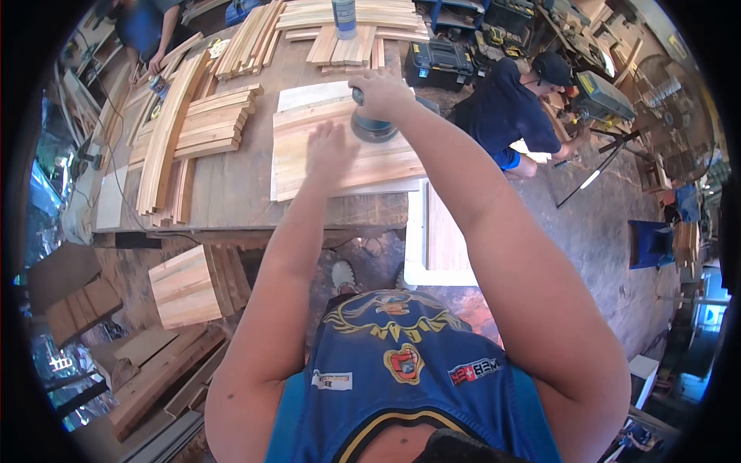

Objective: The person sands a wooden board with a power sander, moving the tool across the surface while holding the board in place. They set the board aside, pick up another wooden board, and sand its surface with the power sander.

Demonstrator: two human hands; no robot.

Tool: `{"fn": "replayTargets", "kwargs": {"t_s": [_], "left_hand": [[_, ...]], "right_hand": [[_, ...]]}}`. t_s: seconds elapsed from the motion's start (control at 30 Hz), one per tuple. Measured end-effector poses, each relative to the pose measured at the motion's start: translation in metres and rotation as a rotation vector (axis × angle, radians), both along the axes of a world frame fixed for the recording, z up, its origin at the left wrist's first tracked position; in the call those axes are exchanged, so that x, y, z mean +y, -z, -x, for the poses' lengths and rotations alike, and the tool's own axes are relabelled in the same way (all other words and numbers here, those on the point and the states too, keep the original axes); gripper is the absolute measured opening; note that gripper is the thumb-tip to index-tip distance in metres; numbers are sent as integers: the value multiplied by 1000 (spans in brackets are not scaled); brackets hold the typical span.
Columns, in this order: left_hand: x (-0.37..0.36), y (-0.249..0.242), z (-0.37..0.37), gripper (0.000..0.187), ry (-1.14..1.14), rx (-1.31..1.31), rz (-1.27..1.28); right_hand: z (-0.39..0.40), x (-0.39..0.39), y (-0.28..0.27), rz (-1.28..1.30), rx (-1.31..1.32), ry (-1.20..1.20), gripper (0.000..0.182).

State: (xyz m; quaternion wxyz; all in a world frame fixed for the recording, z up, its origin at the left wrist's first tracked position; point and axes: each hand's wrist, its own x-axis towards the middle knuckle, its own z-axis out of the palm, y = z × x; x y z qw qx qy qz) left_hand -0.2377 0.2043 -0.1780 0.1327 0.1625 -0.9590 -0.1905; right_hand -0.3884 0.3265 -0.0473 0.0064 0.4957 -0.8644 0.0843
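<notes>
My right hand (380,94) is wrapped over the top of a round power sander (373,131), whose disc sits on a pale wooden panel (297,166). The panel is made of strips joined side by side. My left hand (328,148) is over the left part of that panel, to the left of the sander. Its fingers are stretched out and smeared by motion. A whitish board (305,97) shows from under the panel's far edge. All of this lies on the brown workbench (220,193), close to its front edge.
Stacked wooden slats (208,127) lie left on the bench; a blue-labelled can (344,19) stands on more slats behind. A person (509,108) crouches at right near a black toolbox (440,65). Another person (147,31) is far left. Panels (185,289) stand on the floor below.
</notes>
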Motion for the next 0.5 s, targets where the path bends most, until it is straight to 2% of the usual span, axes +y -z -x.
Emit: {"fn": "replayTargets", "kwargs": {"t_s": [0.07,0.13,0.27,0.5], "left_hand": [[-15,5,-13,76,-150,-210,124],[-28,2,-32,75,-229,-225,107],[-40,-7,-52,74,-420,-286,64],[-43,3,-50,71,-416,-221,88]], "right_hand": [[11,2,8,3,21,24,57],[14,9,5,-7,59,53,54],[30,18,6,-57,37,80,61],[51,35,5,-28,84,139,56]]}}
